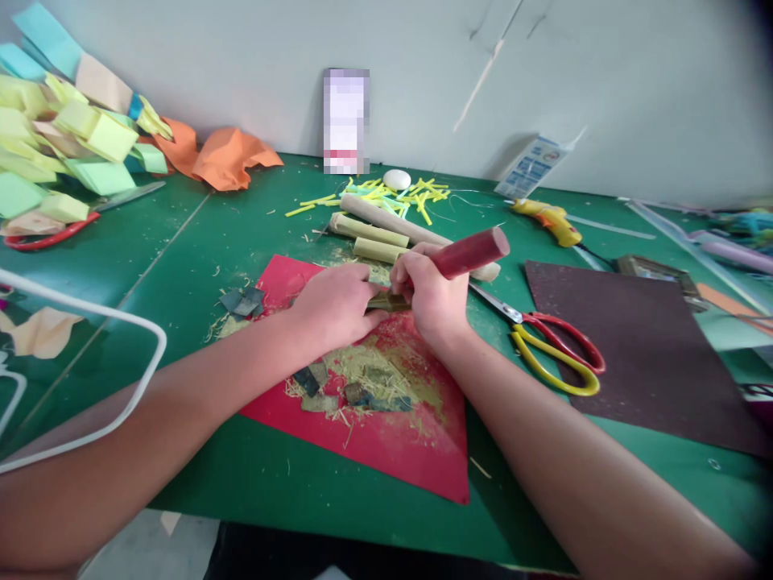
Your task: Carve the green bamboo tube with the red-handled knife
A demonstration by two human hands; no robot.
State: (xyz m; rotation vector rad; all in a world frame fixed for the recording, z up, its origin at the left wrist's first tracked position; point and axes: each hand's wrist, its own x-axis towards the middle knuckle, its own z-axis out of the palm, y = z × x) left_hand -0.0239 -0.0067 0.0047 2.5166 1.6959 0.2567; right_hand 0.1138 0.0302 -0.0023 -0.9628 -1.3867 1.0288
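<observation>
My right hand (436, 294) is closed round a tool with a thick dark-red round handle (474, 252); its working end is hidden by my fingers. Beside it, my left hand (338, 302) pinches one end of a short greenish-brown stick (390, 301) that spans the gap between both hands. Under them lies a red sheet (444, 463), strewn with pale fibrous shavings (386, 366) and dark flat scraps (314, 379). Just beyond my hands rest two short yellow-green tubes (378, 250) and a longer pale rod (395, 219).
Red-and-yellow scissors (559, 350) and a dark brown sheet (634, 354) lie right. Farther back are a yellow glue gun (549, 221), yellow strips (314, 204), a white egg-shaped thing (397, 180) and crumpled orange paper (233, 159). A white frame (150, 338) overlaps my left forearm.
</observation>
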